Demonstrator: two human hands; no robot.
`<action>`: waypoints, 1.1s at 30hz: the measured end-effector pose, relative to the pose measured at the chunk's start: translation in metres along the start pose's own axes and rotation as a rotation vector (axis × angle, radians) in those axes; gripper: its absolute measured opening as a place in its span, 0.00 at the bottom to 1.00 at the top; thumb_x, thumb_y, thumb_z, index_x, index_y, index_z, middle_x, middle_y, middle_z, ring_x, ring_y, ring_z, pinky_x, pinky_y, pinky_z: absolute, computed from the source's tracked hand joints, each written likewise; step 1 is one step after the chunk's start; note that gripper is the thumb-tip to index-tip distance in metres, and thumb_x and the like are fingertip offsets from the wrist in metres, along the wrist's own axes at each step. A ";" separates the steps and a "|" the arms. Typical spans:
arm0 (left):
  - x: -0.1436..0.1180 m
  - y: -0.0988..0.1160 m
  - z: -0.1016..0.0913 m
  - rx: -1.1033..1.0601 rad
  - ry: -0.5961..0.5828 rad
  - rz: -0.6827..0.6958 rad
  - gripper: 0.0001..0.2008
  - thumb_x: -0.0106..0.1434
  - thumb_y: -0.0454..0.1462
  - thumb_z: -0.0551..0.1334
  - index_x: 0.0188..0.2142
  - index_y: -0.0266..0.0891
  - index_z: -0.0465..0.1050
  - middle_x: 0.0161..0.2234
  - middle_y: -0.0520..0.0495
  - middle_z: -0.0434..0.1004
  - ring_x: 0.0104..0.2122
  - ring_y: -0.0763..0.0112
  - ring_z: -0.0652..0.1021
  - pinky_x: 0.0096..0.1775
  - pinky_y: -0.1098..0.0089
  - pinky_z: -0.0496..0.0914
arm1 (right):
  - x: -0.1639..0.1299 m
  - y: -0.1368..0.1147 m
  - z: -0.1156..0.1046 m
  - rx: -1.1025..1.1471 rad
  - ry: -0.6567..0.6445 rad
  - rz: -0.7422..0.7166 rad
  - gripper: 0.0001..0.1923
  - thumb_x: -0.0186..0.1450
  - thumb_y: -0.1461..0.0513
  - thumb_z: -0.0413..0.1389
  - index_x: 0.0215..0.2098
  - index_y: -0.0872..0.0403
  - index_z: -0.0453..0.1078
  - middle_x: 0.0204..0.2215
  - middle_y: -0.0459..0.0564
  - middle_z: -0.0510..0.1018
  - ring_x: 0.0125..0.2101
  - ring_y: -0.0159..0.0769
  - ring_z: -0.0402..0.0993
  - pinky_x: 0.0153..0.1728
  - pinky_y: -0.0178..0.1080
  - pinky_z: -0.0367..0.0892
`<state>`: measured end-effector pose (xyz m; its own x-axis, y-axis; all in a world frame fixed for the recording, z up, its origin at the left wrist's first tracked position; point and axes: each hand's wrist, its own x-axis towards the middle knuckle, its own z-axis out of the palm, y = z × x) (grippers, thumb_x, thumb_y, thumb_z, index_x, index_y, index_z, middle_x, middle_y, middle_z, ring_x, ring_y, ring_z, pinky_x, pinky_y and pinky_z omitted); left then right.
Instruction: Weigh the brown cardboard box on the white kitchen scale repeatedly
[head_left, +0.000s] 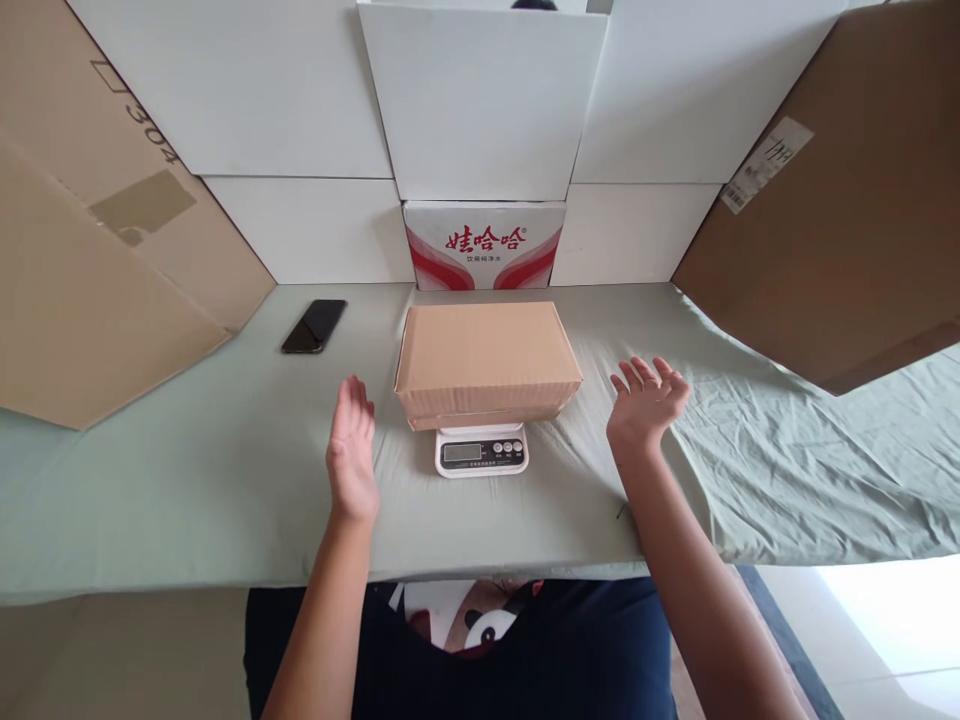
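Lap: your dark clothing with a panda print [480, 625] shows below the counter edge.
Counter: the counter under a pale green cloth [187, 480] carries everything; the cloth is creased toward your right.
Left hand: your left hand [351, 450] is raised edge-on, palm facing right, fingers [358, 398] straight and together, holding nothing, near the left end of the box and apart from it.
Right hand: your right hand [645, 400] is held up, palm open, fingers [654, 372] spread, holding nothing, near the right end of the box, not touching.
Scale: a small white digital kitchen scale [481, 450] sits between your hands; its display cannot be read.
Box: the closed brown cardboard box [487, 358] rests on the scale and overhangs it on both sides.
Phone: a black smartphone [314, 325] lies flat, well left of the box.
Backdrop: a white carton with red lettering [484, 245] stands behind the box against white panels [480, 100], with brown cardboard sheets [97, 260] leaning at both sides.
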<state>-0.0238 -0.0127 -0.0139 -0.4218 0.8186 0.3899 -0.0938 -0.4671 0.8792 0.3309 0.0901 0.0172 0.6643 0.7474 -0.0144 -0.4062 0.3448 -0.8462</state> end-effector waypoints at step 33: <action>0.122 -0.062 0.076 0.001 -0.133 -0.197 0.43 0.61 0.68 0.59 0.63 0.42 0.72 0.71 0.36 0.66 0.73 0.50 0.63 0.72 0.53 0.56 | -0.008 0.065 0.108 -0.288 -0.777 -0.269 0.54 0.58 0.41 0.67 0.73 0.46 0.50 0.74 0.55 0.58 0.74 0.51 0.54 0.75 0.56 0.54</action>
<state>-0.0007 0.1419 0.0003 -0.2730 0.9307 0.2435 -0.1616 -0.2938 0.9421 0.2315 0.1675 0.0202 0.0560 0.8733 0.4840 -0.0532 0.4867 -0.8720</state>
